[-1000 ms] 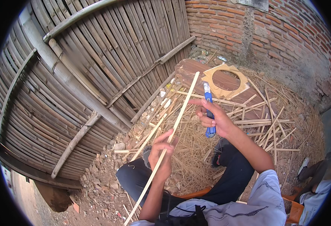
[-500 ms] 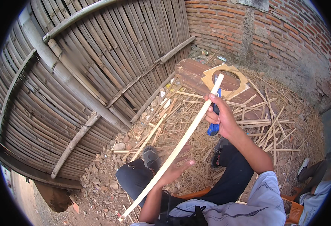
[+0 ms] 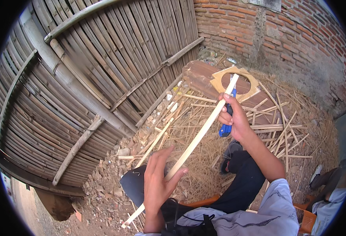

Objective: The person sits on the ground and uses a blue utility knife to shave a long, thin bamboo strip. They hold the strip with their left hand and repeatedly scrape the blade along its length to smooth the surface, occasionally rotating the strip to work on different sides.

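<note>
My right hand (image 3: 238, 120) is closed around the upper part of a long pale wooden or bamboo strip (image 3: 199, 138) and a blue utility knife (image 3: 225, 130). The knife lies beside the strip, its handle sticking out below my fingers. Slanting down to the lower left, the strip passes behind my left hand (image 3: 157, 179). That hand is open, thumb spread from the outstretched fingers, with the strip crossing the gap between them. Whether the palm touches the strip is hidden. Beyond the strip's upper end, a flat tan piece with a round hole (image 3: 216, 83) rests on a brown board (image 3: 198, 74).
Several cut strips (image 3: 283, 133) lie scattered right of my knees, over straw and shavings (image 3: 204, 165). A bamboo slat wall (image 3: 102, 59) stands at left, a brick wall (image 3: 236, 23) at the back. At far right are another person's leg (image 3: 325, 181) and an orange crate (image 3: 307, 221).
My left hand has come up from behind the strip to its near side, with the fingers now pointing upward. My right hand, the knife and the strip's upper end have shifted slightly right.
</note>
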A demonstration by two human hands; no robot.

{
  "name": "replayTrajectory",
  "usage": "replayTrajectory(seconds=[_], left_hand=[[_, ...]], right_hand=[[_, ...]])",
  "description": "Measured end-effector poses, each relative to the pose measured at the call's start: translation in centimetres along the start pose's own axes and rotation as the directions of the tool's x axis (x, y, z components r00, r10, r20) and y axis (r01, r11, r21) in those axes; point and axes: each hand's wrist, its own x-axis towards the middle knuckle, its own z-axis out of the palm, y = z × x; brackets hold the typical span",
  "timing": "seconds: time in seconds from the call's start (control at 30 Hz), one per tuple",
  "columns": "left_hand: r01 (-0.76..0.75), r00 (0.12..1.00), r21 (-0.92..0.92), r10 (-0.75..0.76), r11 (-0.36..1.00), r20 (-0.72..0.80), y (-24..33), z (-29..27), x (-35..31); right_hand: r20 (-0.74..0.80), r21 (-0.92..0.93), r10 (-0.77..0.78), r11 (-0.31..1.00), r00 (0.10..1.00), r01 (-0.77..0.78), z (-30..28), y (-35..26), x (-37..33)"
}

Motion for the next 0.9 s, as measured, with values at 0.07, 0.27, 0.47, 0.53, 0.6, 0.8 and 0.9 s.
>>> replayTrajectory(seconds=[0.07, 0.27, 0.47, 0.53, 0.6, 0.8, 0.9], left_hand=[[0.105, 0.972, -0.081, -0.086, 0.991, 0.219, -2.0, 0.2, -0.6], [0.335, 0.937, -0.226, -0.298, 0.915, 0.183, -2.7, 1.5, -1.8], [0.438, 0.899, -0.423, -0.392, 0.793, 0.196, -3.9, 2.4, -2.6], [0.47, 0.881, -0.48, -0.427, 0.741, 0.204, -3.6, 2.6, -2.6], [0.488, 0.868, -0.521, -0.452, 0.701, 0.205, -2.9, 2.6, -2.2], [0.52, 0.852, -0.532, -0.453, 0.668, 0.263, -2.6, 2.5, -2.5], [0.477, 0.877, -0.529, -0.415, 0.702, 0.241, -2.3, 2.8, -2.4]], right_hand=[[0.003, -0.048, -0.016, 0.999, 1.0, 0.017, 0.5, 0.0, -0.2], [-0.056, -0.296, -0.144, 0.947, 0.988, 0.121, 0.8, -0.9, -0.4], [0.422, -0.75, -0.412, 0.343, 0.808, 0.566, 1.5, 0.3, -2.1], [0.54, -0.8, -0.343, 0.074, 0.768, 0.596, 3.2, 1.3, -3.5], [0.651, -0.751, -0.276, -0.1, 0.707, 0.653, 4.1, 2.4, -4.3], [0.677, -0.734, -0.263, -0.178, 0.687, 0.656, 5.2, 3.1, -5.0], [0.691, -0.723, -0.256, -0.201, 0.677, 0.661, 5.2, 3.2, -5.4]])
